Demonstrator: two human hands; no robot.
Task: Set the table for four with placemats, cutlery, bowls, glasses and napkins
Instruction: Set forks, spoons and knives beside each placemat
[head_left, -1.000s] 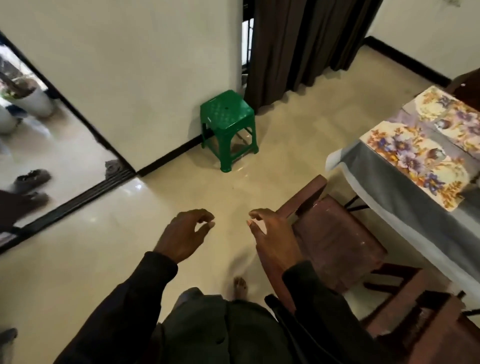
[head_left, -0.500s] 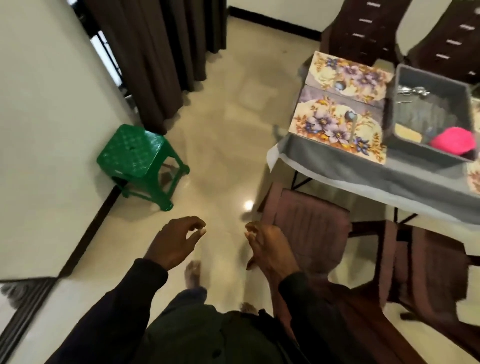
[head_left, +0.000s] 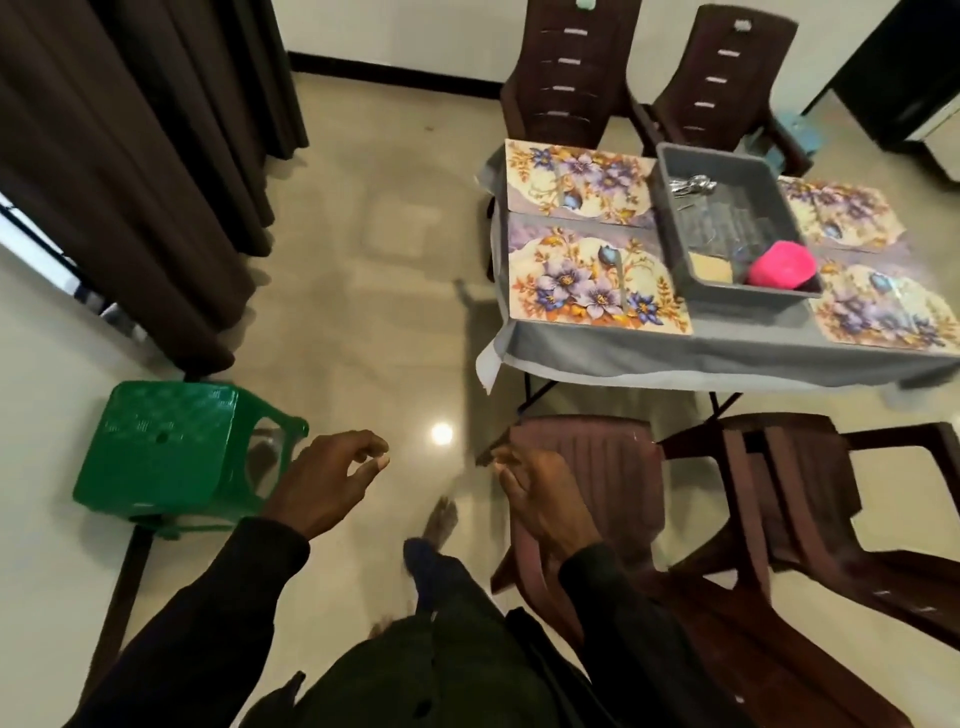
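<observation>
Your left grip (head_left: 332, 478) and right grip (head_left: 540, 499) are hanging loosely curled, holding nothing; a grey bin (head_left: 753, 297) is sitting mid-counter (head_left: 675, 356) between placemats (head_left: 587, 280).

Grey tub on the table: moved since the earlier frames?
No. The grey tub still sits with its near-left corner at the right edge of the near-left placemat, as half a second ago; only the head camera swung.
</observation>
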